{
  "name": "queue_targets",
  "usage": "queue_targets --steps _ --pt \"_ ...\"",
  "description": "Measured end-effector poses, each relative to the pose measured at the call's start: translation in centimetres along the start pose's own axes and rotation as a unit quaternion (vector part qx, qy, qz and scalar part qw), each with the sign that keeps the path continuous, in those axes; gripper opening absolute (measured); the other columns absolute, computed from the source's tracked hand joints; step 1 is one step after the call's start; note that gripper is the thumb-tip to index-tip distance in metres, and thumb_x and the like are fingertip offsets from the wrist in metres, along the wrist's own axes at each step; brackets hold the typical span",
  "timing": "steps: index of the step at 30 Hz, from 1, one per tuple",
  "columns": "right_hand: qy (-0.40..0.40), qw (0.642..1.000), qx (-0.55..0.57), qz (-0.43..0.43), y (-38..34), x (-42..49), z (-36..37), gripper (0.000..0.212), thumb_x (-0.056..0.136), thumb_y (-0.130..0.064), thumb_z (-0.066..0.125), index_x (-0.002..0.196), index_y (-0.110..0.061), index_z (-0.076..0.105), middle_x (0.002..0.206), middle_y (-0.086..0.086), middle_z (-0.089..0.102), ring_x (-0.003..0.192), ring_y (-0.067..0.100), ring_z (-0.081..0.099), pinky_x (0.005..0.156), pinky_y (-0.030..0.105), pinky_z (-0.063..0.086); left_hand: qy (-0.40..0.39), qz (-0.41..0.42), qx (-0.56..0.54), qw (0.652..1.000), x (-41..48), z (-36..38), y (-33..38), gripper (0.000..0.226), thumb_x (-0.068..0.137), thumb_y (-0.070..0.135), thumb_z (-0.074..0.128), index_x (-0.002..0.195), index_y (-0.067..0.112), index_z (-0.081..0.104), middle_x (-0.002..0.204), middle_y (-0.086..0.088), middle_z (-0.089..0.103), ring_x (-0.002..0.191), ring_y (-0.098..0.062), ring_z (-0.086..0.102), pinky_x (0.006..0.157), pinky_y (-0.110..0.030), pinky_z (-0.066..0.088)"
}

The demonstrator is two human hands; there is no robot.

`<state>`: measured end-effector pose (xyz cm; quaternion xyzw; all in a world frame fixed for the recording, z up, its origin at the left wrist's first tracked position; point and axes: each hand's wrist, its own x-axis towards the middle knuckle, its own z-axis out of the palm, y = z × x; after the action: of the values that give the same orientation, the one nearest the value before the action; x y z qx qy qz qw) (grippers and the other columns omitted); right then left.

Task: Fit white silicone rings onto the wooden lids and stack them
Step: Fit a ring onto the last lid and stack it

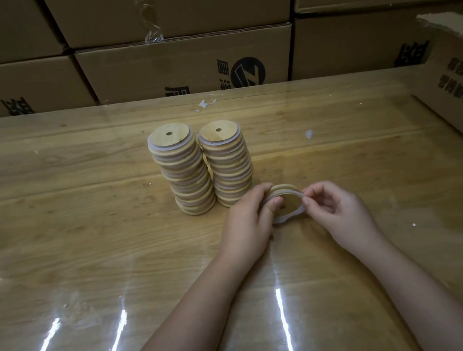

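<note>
Two tall stacks of wooden lids fitted with white rings stand side by side mid-table, the left stack and the right stack. Each top lid has a small centre hole. Just in front of the right stack, my left hand grips one wooden lid by its left edge, tilted toward me. My right hand pinches a white silicone ring at the lid's right edge. The ring lies partly round the lid, and its lower part hangs loose.
The wooden table has a glossy clear cover with glare streaks near me. Stacked cardboard boxes wall off the far edge. An open cardboard box sits at the right. Small white scraps lie on the tabletop.
</note>
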<state>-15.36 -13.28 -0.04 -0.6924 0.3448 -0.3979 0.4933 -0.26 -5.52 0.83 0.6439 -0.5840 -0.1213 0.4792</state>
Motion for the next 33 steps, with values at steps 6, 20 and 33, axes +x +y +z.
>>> queue_targets --steps 6,20,33 --pt "-0.03 0.999 -0.016 0.022 0.3 -0.1 -0.2 0.022 0.086 -0.004 0.063 0.078 -0.025 0.06 0.082 -0.001 0.067 0.077 0.009 0.064 0.072 0.016 0.05 -0.018 -0.022 -0.021 0.999 0.0 -0.2 -0.3 0.018 0.094 0.018 0.055 0.111 0.015 0.059 0.074 0.022 0.054 0.062 0.009 0.053 0.063 -0.017 0.042" --pt "0.011 0.989 -0.063 -0.13 -0.3 -0.6 0.3 0.021 0.081 -0.004 0.061 0.084 -0.024 0.058 0.101 -0.005 0.065 0.094 0.007 0.063 0.076 0.013 0.049 -0.015 0.042 0.133 0.99 -0.8 0.0 1.2 0.027 0.088 0.037 0.059 0.111 0.022 0.062 0.1 0.007 0.063 0.093 -0.011 0.058 0.07 -0.028 0.046" --pt "0.056 0.977 -0.129 -0.159 -0.2 -0.4 0.2 0.02 0.079 0.005 0.066 0.083 -0.014 0.06 0.096 0.001 0.066 0.088 0.009 0.064 0.076 0.017 0.052 -0.003 0.018 0.122 0.992 -0.7 -0.3 1.0 0.033 0.086 0.044 0.051 0.112 0.026 0.063 0.102 0.009 0.07 0.092 -0.013 0.063 0.071 -0.032 0.049"
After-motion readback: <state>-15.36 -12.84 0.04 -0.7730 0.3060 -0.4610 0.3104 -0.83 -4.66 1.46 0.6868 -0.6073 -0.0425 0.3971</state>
